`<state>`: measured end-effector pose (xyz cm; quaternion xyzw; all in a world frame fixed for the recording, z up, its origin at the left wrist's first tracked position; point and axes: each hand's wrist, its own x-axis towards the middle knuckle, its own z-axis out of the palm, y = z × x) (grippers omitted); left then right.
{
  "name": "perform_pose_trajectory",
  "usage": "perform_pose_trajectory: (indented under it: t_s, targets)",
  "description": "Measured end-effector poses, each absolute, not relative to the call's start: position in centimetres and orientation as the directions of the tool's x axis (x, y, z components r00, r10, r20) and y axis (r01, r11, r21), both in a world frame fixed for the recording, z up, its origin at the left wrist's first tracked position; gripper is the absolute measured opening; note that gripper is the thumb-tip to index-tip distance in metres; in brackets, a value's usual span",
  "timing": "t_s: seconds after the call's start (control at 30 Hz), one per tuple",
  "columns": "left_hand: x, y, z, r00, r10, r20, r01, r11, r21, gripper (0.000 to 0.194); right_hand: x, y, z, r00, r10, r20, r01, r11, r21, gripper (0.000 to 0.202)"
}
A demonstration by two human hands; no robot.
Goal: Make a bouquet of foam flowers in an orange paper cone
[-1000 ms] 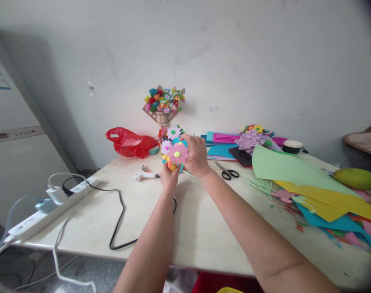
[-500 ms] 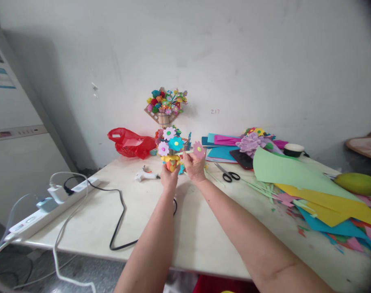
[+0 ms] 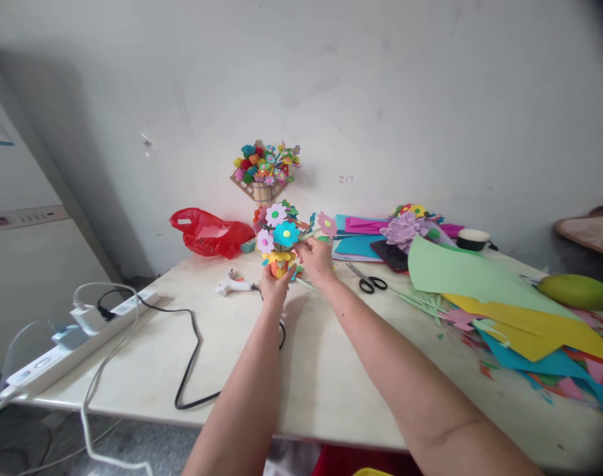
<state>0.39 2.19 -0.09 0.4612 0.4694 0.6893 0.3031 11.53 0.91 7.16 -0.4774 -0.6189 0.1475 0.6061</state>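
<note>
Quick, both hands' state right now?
Left hand: closed around the orange, yellow-rimmed pot.
Right hand: curled near the pale stem of the pink, yellow-centred flower; grip cannot be told.

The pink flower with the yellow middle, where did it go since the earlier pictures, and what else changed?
The pink flower moved from the front of the bunch out to its right and higher, so the blue flower shows. The right hand came lower; whether it grips the stem is hard to see. The left hand stayed on the orange pot; the scissors and glue gun didn't move.
</note>
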Motion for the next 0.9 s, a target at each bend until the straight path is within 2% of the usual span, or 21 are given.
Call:
perform_pose_trajectory:
  t_s: [0.17, 0.47, 0.67, 0.9]
  targets:
    - [0.7, 1.8, 0.4, -0.332, 0.874, 0.354, 0.009, -0.372, 0.928, 0.046, 12.3, 0.5, 7.8, 0.124, 0.767, 0.629, 0.579, 0.459, -0.674, 0.026]
    - [0.8, 1.5, 0.6, -0.244, 0.896, 0.370, -0.091, -0.401, 0.911, 0.047, 12.7, -0.1, 9.0, 0.055, 0.794, 0.606, 0.683, 0.412, -0.603, 0.030]
    - [0.9, 1.5, 0.4, -0.202, 0.904, 0.377, -0.106, -0.403, 0.909, 0.047, 12.7, -1.3, 10.2, 0.031, 0.800, 0.599, 0.833, 0.310, -0.458, 0.030]
    - [1.0, 1.2, 0.6, -0.202, 0.900, 0.385, -0.146, -0.417, 0.897, 0.048, 12.4, -1.7, 10.4, -0.015, 0.809, 0.587, 0.866, 0.304, -0.398, 0.031]
